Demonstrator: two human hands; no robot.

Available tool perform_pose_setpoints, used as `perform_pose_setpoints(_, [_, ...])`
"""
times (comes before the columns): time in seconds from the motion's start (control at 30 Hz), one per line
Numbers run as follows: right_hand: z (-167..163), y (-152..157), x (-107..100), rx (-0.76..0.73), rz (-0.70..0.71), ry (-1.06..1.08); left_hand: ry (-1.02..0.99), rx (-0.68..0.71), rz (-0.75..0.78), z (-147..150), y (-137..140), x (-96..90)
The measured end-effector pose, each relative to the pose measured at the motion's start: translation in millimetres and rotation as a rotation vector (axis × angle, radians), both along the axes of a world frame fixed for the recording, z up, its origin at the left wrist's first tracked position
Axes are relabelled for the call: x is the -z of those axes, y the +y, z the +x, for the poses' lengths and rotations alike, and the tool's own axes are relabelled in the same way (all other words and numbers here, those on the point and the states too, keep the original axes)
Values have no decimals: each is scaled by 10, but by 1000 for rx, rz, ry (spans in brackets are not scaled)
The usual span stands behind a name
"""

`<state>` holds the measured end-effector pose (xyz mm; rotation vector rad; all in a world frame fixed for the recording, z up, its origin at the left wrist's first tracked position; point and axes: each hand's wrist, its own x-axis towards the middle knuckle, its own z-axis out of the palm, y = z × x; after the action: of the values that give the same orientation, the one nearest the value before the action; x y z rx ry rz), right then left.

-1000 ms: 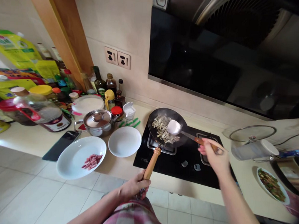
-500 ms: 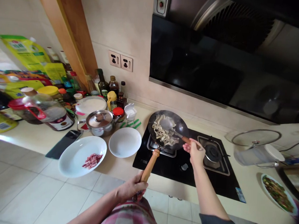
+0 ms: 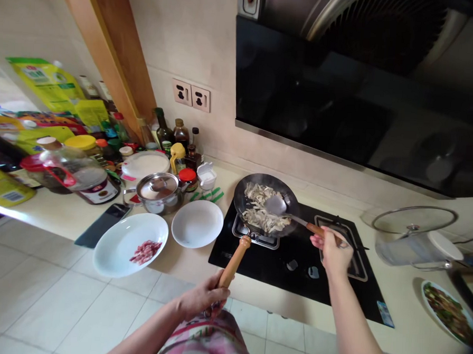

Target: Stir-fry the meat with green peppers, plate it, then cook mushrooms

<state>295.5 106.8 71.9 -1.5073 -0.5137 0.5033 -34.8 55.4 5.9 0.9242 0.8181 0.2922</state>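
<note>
My left hand point(image 3: 208, 294) is wrapped round the wooden handle point(image 3: 235, 259) of a dark wok point(image 3: 291, 193), which sits on the left burner of the stove. In my right hand point(image 3: 333, 249) is a spatula point(image 3: 275, 204) with a metal head and a wooden grip. Its head rests inside the wok among pale, cooked-looking strips point(image 3: 260, 220) of food, whose exact kind I cannot tell. A little steam rises from them.
Left of the stove point(image 3: 255, 268) stand a white bowl point(image 3: 197, 225), a white plate point(image 3: 113, 255) with raw meat pieces point(image 3: 145, 251), and a lidded pot point(image 3: 158, 191). Bottles crowd behind. At right are a glass lid point(image 3: 385, 219) and a plated dish point(image 3: 447, 309). A range hood point(image 3: 323, 97) hangs above.
My right hand has moved right and slightly down, drawing the spatula head toward the wok's right side. The food strips are spread differently, with a gap between them. My left hand stays on the handle.
</note>
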Motion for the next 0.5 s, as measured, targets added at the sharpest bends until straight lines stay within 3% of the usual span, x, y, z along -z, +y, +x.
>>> perform_pose_setpoints(0.07, [-88, 56, -21, -8, -3, 25, 14, -6, 2, 15, -7, -7])
perform_pose_setpoints(0.17, [-145, -24, -169, -132, -113, 49, 30, -4, 6, 20, -7, -1])
perform_pose_setpoints(0.27, [9, -240, -452, -195, -231, -112, 31, 3, 6, 0, 6, 24])
perform_pose_setpoints(0.33, [134, -309, -579, -154, -272, -238, 19, 2, -2, -12, 13, 36])
perform_pose_setpoints(0.4, [178, -277, -570, -74, -221, -238, 8, -2, -14, -14, 15, 34])
perform_pose_setpoints(0.5, [64, -182, -344, -8, -99, -71, 16, -8, -17, -3, 10, 9])
